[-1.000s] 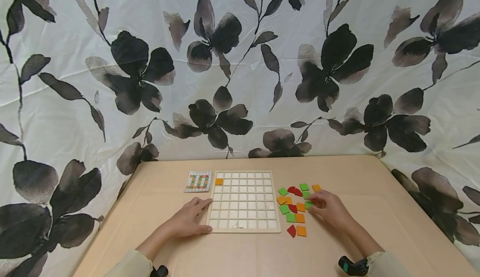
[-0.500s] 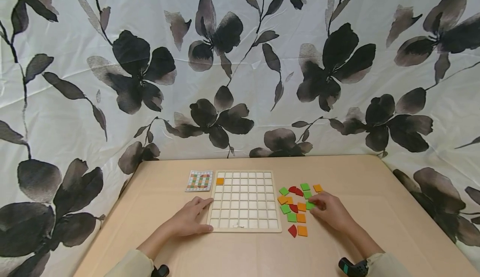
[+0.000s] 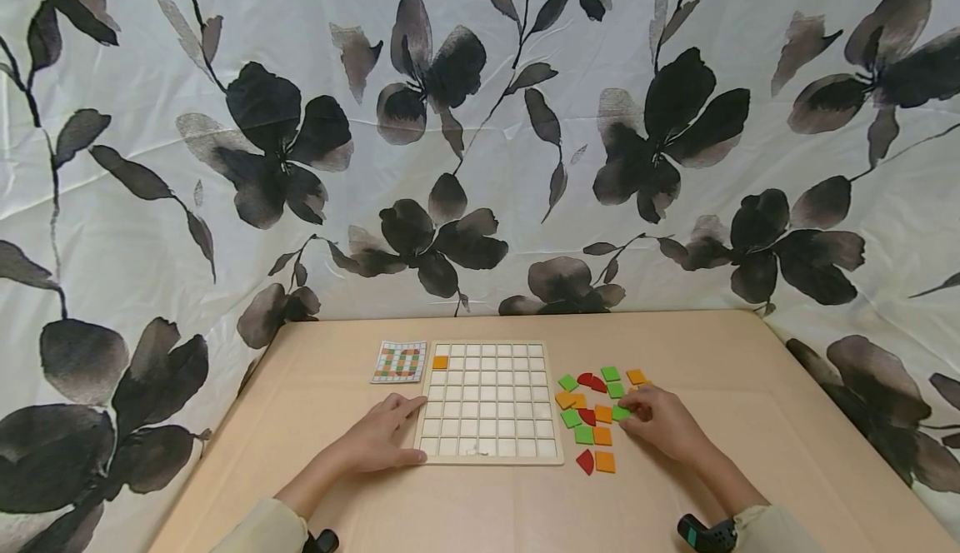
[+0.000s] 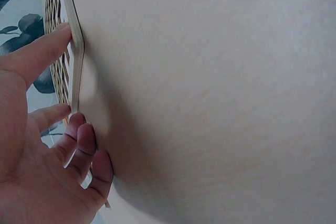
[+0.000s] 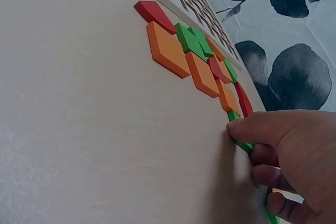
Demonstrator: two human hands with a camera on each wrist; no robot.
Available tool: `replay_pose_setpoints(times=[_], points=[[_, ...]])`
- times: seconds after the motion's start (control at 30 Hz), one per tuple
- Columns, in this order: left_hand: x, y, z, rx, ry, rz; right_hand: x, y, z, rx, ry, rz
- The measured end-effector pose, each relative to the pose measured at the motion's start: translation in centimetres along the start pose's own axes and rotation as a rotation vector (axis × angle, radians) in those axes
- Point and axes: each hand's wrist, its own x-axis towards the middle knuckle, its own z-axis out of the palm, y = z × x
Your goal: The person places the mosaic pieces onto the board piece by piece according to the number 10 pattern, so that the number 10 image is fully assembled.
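Observation:
A white grid board (image 3: 487,403) with a pale wooden frame lies on the table. One orange square tile (image 3: 439,362) sits in its upper-left part. My left hand (image 3: 378,436) rests at the board's left edge, thumb and fingers spread along the frame, as the left wrist view also shows. To the right of the board, my right hand (image 3: 663,424) pinches a green square tile (image 3: 620,413) between thumb and fingers, low over the table. In the right wrist view the thumb (image 5: 239,127) lies against this tile, and the other fingers curl behind it.
Several loose orange, green and red tiles lie between the board and my right hand, including a red quarter-round tile (image 3: 585,461) and an orange square (image 3: 604,461) at the near end. A small printed pattern card (image 3: 398,361) lies left of the board. Behind the table hangs a floral cloth (image 3: 480,137).
Both hands stay almost where they were. A little more orange shows beside the right hand's knuckles.

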Motion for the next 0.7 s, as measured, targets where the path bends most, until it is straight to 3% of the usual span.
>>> replay_pose_setpoints(times=[0.43,0.7], points=[[-0.03,0.09,0.02,-0.002,0.0,-0.001,-0.36,-0.4,-0.05,-0.01,0.028,0.01],[-0.04,0.15,0.02,-0.003,-0.001,-0.009,-0.23,-0.4,-0.01,0.008,0.043,-0.03]])
